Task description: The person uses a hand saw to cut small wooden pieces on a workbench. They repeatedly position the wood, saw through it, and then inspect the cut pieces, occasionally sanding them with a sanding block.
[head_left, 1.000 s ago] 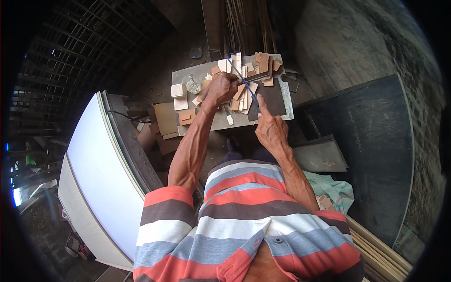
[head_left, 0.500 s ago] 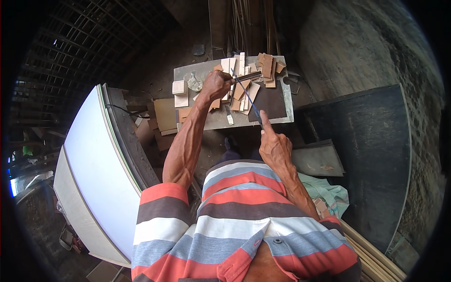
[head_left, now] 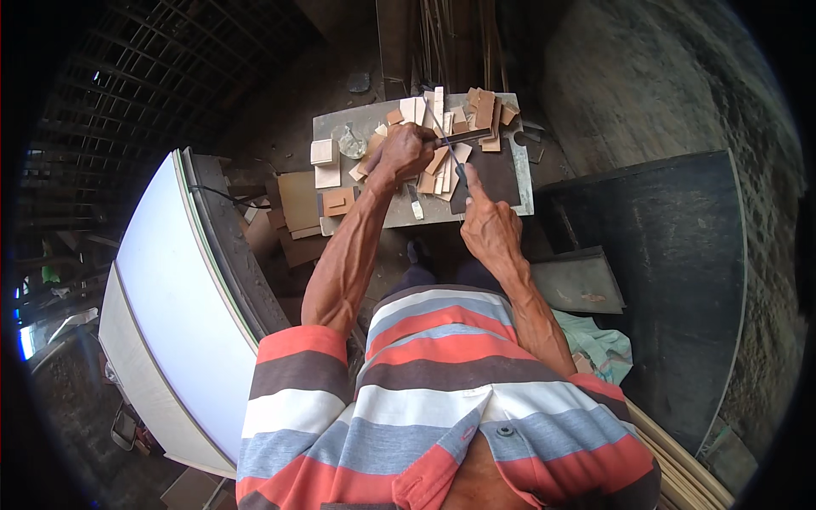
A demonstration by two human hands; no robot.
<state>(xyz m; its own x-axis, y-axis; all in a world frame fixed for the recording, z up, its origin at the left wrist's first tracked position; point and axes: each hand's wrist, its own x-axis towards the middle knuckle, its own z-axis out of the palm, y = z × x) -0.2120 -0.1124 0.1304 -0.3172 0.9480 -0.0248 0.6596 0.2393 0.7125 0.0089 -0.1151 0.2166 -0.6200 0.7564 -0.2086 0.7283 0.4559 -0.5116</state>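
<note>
Right hand advanced, one rod crossing one blade.

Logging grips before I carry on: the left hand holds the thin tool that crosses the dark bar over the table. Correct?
Not quite: the head view shows the right hand holding the thin tool, not the left hand. It does cross the dark bar over the table.

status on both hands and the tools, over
Left hand gripping dark flat tool. Right hand holding slim tool. Tools crossed in view, contact unclear. Wood pieces crowding the worktop.
</note>
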